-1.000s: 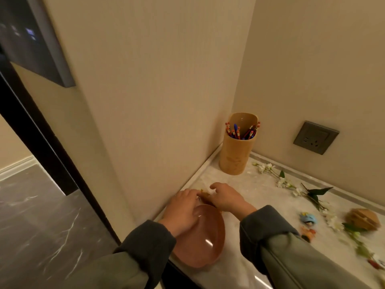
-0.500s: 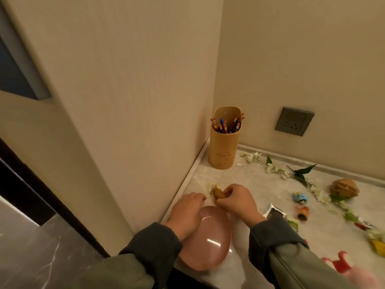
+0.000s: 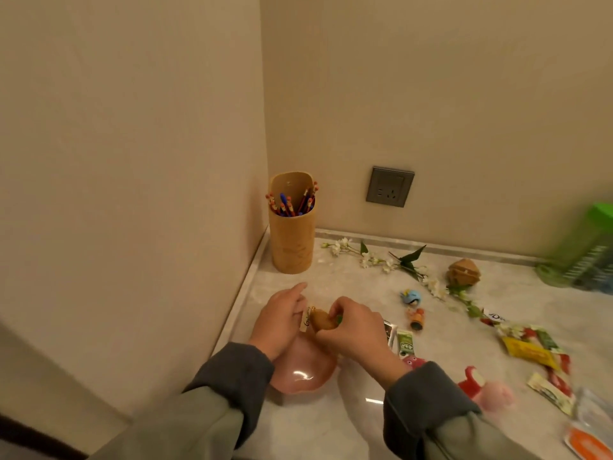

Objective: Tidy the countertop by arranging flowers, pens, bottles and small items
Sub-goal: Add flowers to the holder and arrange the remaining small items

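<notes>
Small brown item (image 3: 321, 321) held over the pink bowl (image 3: 300, 376)

The right hand (image 3: 356, 328) pinches the small brown item with curled fingers, just above the far rim of the pink bowl, near the left edge of the countertop (image 3: 464, 330). A white tag (image 3: 306, 317) beside the item touches the left hand (image 3: 280, 322). The index finger of this hand is straight, but I cannot tell if the hand grips the tag or only touches it. In the corner stands the pen holder (image 3: 292, 240), with pens (image 3: 288, 204) upright inside. Flower stems (image 3: 381, 260) lie flat near the back wall. To the right of the hands are a blue figure (image 3: 411, 297), an orange figure (image 3: 417, 319), sachets (image 3: 529, 351), a plush toy (image 3: 491, 393) and a blurred green bottle (image 3: 583, 247).
</notes>
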Action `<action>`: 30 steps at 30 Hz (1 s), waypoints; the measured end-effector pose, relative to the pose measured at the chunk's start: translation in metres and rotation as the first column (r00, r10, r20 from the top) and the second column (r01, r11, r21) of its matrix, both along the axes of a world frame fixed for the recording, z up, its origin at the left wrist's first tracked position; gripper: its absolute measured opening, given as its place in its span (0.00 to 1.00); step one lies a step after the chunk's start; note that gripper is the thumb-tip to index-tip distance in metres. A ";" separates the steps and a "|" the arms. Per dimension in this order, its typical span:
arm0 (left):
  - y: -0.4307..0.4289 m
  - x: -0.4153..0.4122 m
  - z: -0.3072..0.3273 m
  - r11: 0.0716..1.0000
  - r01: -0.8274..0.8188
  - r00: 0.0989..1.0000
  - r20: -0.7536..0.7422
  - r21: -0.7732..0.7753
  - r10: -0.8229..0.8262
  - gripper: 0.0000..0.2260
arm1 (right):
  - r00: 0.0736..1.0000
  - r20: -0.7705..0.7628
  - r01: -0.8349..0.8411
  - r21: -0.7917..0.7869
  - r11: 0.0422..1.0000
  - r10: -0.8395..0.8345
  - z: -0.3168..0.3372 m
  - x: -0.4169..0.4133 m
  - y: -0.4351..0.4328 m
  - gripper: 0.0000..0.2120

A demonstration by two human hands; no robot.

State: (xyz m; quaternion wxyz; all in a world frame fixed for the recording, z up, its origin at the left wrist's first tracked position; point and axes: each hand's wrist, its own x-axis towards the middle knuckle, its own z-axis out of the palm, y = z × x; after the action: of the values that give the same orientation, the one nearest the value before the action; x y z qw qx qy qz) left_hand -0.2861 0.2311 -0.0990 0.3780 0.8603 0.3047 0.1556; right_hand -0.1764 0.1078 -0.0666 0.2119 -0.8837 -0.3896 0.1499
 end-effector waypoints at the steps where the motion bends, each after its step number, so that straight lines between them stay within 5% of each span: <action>1: 0.001 0.002 0.000 1.000 0.005 1.000 0.007 -0.024 -0.005 0.21 | 0.999 0.016 -0.029 -0.008 1.000 0.029 0.000 0.000 0.000 0.16; 8: 0.002 0.008 0.001 0.983 0.006 1.000 0.005 -0.183 -0.005 0.27 | 0.964 0.135 -0.220 -0.084 0.972 0.230 -0.007 -0.003 0.007 0.16; 18: -0.034 0.053 0.026 0.997 0.013 0.998 0.070 -0.079 -0.007 0.27 | 0.967 -0.171 -0.198 -0.053 0.979 0.187 0.079 0.063 -0.023 0.18; 23: -0.080 0.084 0.038 0.964 0.154 0.985 0.108 -0.216 -0.133 0.22 | 0.960 -0.203 -0.206 -0.038 0.978 0.194 0.108 0.092 -0.054 0.17; 30: -0.131 0.090 0.021 0.962 0.155 0.972 -0.140 -0.225 -0.190 0.11 | 0.937 -0.302 -0.257 -0.250 0.934 0.176 0.067 0.109 -0.104 0.14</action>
State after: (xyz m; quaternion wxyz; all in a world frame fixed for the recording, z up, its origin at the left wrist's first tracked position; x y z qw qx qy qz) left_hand -0.1957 0.1004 -0.0777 0.4541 0.8480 0.2726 0.0187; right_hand -0.0670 0.0039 0.0009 0.1162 -0.8266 -0.4264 0.3484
